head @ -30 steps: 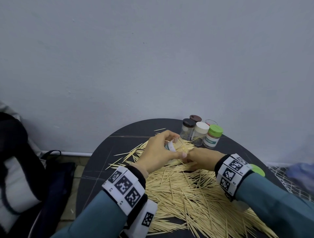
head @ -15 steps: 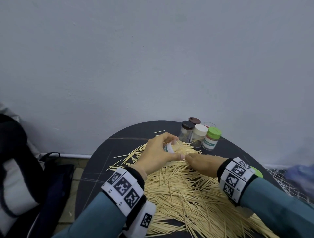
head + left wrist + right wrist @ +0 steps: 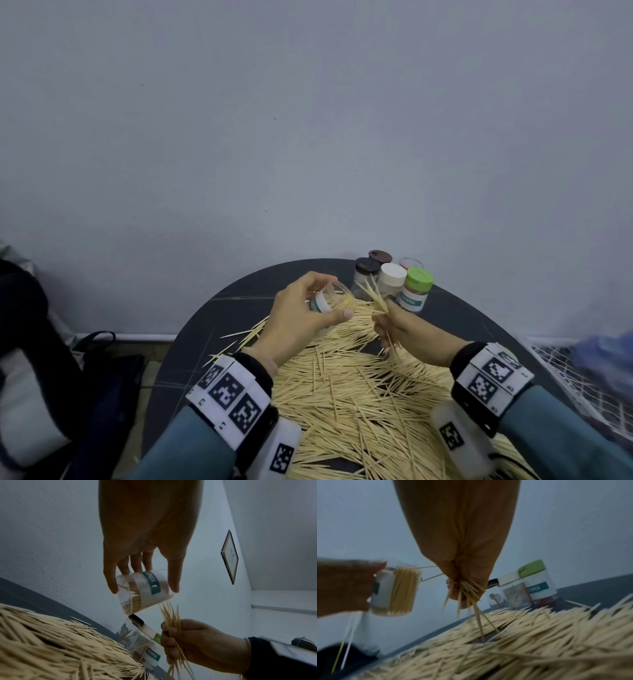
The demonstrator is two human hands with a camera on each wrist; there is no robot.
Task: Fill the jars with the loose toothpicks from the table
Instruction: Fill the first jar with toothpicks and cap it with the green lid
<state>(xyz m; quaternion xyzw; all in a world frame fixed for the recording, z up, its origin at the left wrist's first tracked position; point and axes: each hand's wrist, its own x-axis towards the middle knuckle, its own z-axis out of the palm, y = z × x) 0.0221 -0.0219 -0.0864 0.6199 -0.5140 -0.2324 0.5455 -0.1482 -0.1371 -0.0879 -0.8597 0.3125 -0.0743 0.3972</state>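
Note:
My left hand (image 3: 301, 308) grips a clear lidless jar (image 3: 330, 298) with a teal label, tipped on its side above the table and partly filled with toothpicks (image 3: 145, 595) (image 3: 399, 589). Just to its right, my right hand (image 3: 400, 329) holds a bunch of toothpicks (image 3: 375, 296) in a fist; their tips point up toward the jar's mouth (image 3: 171, 614) (image 3: 467, 592). A few sticks hang loose below the fist. A thick pile of loose toothpicks (image 3: 359, 387) covers the dark round table (image 3: 219, 318).
Several lidded jars (image 3: 394, 284) stand in a cluster at the table's far edge by the wall; the front one has a green lid (image 3: 418, 279). A dark bag (image 3: 41, 377) sits on the floor at left. A framed picture (image 3: 229, 557) hangs on the wall.
My right hand rose off the pile with a bunch of toothpicks and brought them up beside the jar. My left hand lifted the jar slightly and tipped its mouth toward the right.

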